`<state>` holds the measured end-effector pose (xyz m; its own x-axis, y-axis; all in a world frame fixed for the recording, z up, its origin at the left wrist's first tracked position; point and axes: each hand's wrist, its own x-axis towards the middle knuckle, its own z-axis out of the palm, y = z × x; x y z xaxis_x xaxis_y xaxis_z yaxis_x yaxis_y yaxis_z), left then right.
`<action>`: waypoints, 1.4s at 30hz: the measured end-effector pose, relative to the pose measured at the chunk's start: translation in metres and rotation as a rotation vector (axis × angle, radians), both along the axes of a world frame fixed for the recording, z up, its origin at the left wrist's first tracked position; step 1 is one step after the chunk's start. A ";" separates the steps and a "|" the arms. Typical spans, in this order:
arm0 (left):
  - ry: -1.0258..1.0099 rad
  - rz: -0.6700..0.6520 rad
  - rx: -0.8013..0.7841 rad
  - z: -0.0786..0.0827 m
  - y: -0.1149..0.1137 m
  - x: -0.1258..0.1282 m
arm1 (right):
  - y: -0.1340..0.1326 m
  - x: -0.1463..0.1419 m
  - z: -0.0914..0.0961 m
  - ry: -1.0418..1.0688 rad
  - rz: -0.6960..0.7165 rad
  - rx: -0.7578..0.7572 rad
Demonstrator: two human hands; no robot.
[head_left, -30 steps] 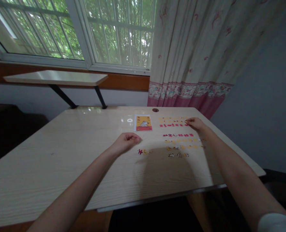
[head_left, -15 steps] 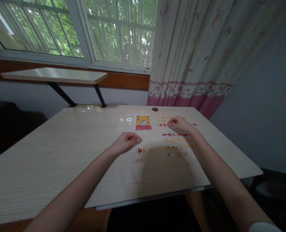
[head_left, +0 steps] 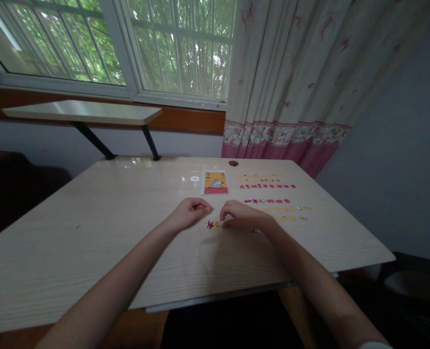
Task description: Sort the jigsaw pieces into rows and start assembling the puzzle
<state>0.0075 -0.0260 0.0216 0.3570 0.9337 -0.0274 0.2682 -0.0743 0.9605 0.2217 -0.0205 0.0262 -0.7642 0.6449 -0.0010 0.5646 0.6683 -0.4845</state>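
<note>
My left hand (head_left: 189,213) rests on the pale wooden table (head_left: 91,232) with its fingers curled into a loose fist; nothing shows in it. My right hand (head_left: 238,216) lies just to its right, fingers bent down onto a few joined puzzle pieces (head_left: 212,224), red and yellow. Whether it grips a piece is hidden. Rows of sorted puzzle pieces (head_left: 268,186) lie to the right, red ones and yellow ones (head_left: 287,209). A small orange picture card (head_left: 214,182) lies flat behind the hands.
A cable hole (head_left: 233,163) sits at the table's far edge. A narrow shelf (head_left: 84,112) on black brackets stands under the window. A patterned curtain (head_left: 291,87) hangs at the back right. The table's front edge runs near my body.
My right hand has come from the far rows of pieces back and left to the small joined group by my left hand. My left hand has stayed put.
</note>
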 end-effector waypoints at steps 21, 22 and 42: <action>-0.354 -0.063 -0.256 0.004 -0.004 -0.001 | -0.016 -0.027 -0.002 0.315 -0.088 0.829; -0.365 -0.057 -0.266 0.004 -0.004 0.000 | -0.016 -0.027 -0.003 0.319 -0.088 0.831; -0.376 0.019 -0.152 0.006 -0.003 0.004 | -0.013 -0.020 -0.007 0.376 -0.225 0.725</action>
<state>0.0113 -0.0287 0.0276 0.3513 0.9355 -0.0366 -0.1041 0.0779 0.9915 0.2017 -0.0333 0.0193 -0.4844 0.5245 0.7002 0.6079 0.7774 -0.1618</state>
